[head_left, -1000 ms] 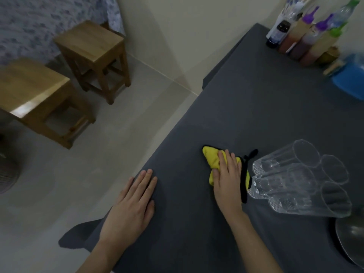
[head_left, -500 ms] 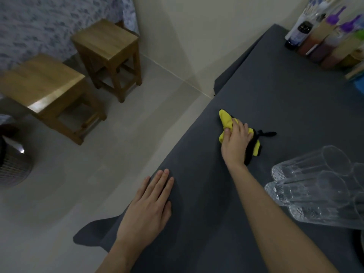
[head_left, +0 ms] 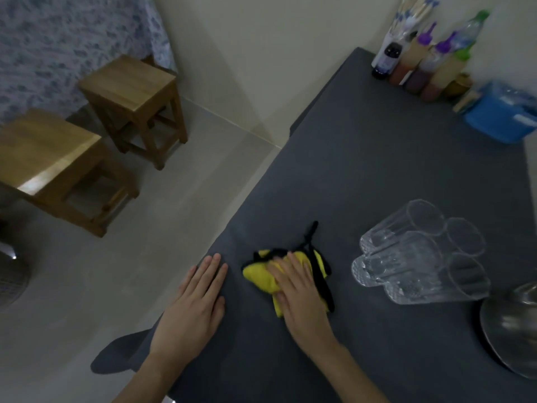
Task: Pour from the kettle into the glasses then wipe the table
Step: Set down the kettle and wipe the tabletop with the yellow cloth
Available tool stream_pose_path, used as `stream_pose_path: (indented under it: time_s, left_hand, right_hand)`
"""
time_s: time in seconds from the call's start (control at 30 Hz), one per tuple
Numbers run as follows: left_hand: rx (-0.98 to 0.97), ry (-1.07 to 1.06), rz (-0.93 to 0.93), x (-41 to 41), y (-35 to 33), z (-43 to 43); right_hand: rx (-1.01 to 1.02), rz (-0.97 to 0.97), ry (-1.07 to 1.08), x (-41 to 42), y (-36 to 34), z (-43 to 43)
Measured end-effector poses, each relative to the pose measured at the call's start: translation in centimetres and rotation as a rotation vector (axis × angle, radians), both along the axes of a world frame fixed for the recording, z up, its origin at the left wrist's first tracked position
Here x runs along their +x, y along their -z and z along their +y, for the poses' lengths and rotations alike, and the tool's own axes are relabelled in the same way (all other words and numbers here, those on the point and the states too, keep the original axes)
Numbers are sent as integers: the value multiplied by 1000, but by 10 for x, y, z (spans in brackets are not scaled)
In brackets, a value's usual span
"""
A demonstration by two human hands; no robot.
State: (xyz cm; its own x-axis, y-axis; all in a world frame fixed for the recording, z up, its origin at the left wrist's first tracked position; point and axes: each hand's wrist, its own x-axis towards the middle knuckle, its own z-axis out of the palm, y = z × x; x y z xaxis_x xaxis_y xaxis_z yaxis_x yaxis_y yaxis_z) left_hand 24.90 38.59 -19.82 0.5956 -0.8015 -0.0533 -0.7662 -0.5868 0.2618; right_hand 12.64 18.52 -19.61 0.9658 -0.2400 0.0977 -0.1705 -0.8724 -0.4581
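My right hand presses flat on a yellow cloth with black trim on the dark grey table, near its left edge. My left hand rests flat beside it, fingers together, right at the table's edge. Three clear glasses stand clustered to the right of the cloth, apart from it. The metal kettle shows only partly at the right edge, below the glasses.
Several sauce bottles and a blue container stand at the table's far right corner by the wall. Two wooden stools are on the tiled floor to the left. A round metal object sits at the far left.
My right hand pushed the cloth away along the table, then pulled it back toward me and close to my left hand. The left hand stayed flat at the edge.
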Motion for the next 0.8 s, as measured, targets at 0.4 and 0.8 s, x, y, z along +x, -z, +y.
stream_pose_path:
  time_s: [0.4,0.8]
  left_hand:
    - [1,-20,-21,-1,3,-1]
    - [-21,-38,-4,-2,-4,-2]
  right_hand:
    - [-180,165,-56,-39,-13,-21]
    - [-320,197,-332,77,-7,-22]
